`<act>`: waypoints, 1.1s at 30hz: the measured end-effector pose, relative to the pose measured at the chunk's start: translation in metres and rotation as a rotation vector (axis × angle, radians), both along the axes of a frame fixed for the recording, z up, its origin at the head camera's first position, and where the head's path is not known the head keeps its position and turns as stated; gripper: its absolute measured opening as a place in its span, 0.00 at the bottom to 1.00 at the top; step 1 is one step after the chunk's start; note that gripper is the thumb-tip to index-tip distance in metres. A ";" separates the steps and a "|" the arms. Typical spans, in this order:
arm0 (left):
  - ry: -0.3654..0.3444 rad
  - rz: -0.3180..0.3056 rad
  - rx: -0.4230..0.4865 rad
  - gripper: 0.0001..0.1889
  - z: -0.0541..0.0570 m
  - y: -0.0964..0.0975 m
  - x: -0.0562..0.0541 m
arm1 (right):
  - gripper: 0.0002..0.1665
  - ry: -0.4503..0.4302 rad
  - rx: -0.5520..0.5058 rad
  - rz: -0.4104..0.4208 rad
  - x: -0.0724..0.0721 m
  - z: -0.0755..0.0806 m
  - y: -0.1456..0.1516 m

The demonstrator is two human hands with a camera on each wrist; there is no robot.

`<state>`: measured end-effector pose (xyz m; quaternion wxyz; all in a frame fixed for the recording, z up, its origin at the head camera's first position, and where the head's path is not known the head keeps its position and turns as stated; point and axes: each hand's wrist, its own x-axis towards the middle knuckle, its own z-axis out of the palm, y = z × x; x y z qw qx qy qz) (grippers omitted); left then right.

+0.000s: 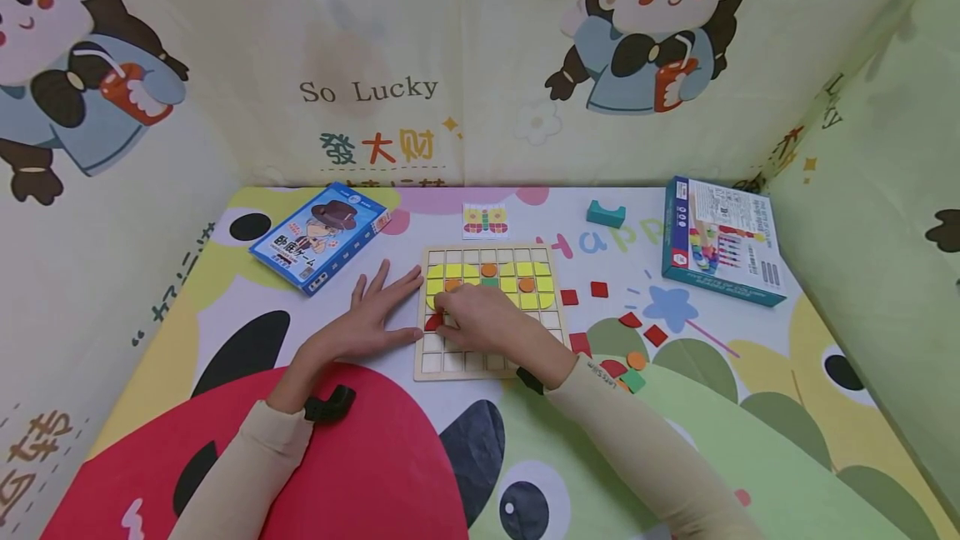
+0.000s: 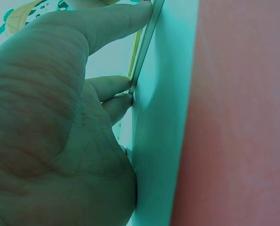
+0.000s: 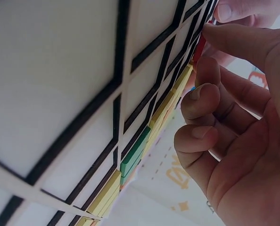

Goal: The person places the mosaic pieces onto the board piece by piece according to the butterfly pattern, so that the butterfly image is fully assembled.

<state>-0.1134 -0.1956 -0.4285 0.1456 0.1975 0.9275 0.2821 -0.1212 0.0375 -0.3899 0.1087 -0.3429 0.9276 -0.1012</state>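
A square wooden grid board (image 1: 459,375) lies on the table. Yellow tiles (image 1: 537,300), orange discs (image 1: 489,270) and a green tile (image 1: 490,282) fill its upper rows. My left hand (image 1: 367,322) rests at the board's left edge, fingers spread, thumb and fingertips touching the frame. Over the board's left side, my right hand (image 1: 483,319) bends its fingers around a red quarter-round tile (image 1: 432,322) at the left column. The right wrist view shows the thumb against this red tile (image 3: 200,47), other fingers curled; the index fingertip is partly hidden.
Loose red tiles (image 1: 599,289), an orange disc (image 1: 637,360) and a green tile (image 1: 633,380) lie right of the board. A butterfly pattern card (image 1: 485,222) lies behind it. A blue box (image 1: 321,238), a teal block (image 1: 606,214) and another game box (image 1: 722,240) stand around.
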 end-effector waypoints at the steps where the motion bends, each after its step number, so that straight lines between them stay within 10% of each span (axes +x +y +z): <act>1: -0.001 0.000 0.003 0.50 0.000 0.000 0.000 | 0.20 0.002 0.003 0.001 0.000 0.000 0.000; 21: -0.005 0.007 0.002 0.50 -0.001 -0.002 0.001 | 0.15 0.006 -0.016 0.007 0.001 0.001 0.007; 33: -0.003 0.010 0.012 0.50 -0.002 -0.001 -0.001 | 0.19 -0.026 -0.099 -0.103 0.000 0.014 0.064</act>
